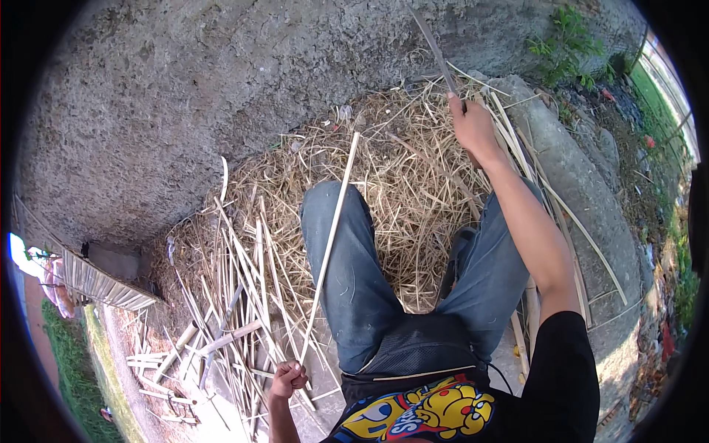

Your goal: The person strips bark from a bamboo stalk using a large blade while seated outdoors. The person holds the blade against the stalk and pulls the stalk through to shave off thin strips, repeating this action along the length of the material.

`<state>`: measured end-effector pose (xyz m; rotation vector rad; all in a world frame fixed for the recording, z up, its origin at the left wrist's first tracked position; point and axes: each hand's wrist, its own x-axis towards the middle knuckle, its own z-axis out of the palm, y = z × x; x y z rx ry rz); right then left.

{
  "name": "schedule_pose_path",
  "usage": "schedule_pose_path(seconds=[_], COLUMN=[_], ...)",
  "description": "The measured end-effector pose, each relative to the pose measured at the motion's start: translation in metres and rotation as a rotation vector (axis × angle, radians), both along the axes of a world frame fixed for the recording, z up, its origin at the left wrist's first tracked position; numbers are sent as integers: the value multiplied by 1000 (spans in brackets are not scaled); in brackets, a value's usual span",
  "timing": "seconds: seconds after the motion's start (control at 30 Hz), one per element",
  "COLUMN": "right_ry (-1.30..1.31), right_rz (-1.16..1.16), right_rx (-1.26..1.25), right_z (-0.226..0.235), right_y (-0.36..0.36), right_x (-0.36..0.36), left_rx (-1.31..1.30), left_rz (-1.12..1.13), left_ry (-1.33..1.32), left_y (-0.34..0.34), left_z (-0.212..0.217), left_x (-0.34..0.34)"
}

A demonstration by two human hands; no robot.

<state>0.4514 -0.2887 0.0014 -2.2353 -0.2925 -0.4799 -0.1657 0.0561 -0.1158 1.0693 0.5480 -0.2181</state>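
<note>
My right hand (474,131) is closed around the handle of a long-bladed knife (434,50), its blade pointing up and away toward the rough wall. Down at the left, my left hand (289,379) is closed on the lower end of a pale, narrow bamboo strip (332,235). That strip slants up across my left thigh, its far end above the knee. Knife and strip are well apart. My fingers hide the knife's handle.
Bamboo shavings (410,192) cover the ground between and beyond my legs. Many loose strips (255,295) and cut bamboo pieces (230,338) lie at the left. More strips (583,229) rest along a stone slab (572,151) at the right. A rough wall (221,81) rises ahead.
</note>
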Motion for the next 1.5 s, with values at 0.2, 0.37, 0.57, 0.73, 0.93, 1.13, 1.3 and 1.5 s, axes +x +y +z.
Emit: schedule_pose_path(seconds=[0.2,0.37,0.57,0.73,0.93,1.13,1.3,1.5], right_ry=[413,358,68,-24,-381,-486,-394,-326], right_rz=[185,318,568,828,891,874,929,660], right_rx=[599,437,167,-147,-470,-446,-463,-399], right_z=[6,-5,-14,-25,-33,-34,-30,-16], right_y=[10,19,29,51,72,84,87,95], right_x=[-41,-77,-105,-138,-167,-160,-181,-144], left_rx=[574,1090,1069,724,174,115,28,-102], left_rz=[201,440,208,181,164,190,237,243], left_ry=[-96,-129,-133,-92,-11,-9,-5,36], left_y=[-20,-22,-65,-88,-75,-71,-82,-84], left_z=[29,90,117,101,103,99,102,104], left_x=[71,168,212,228,226,216,218,198])
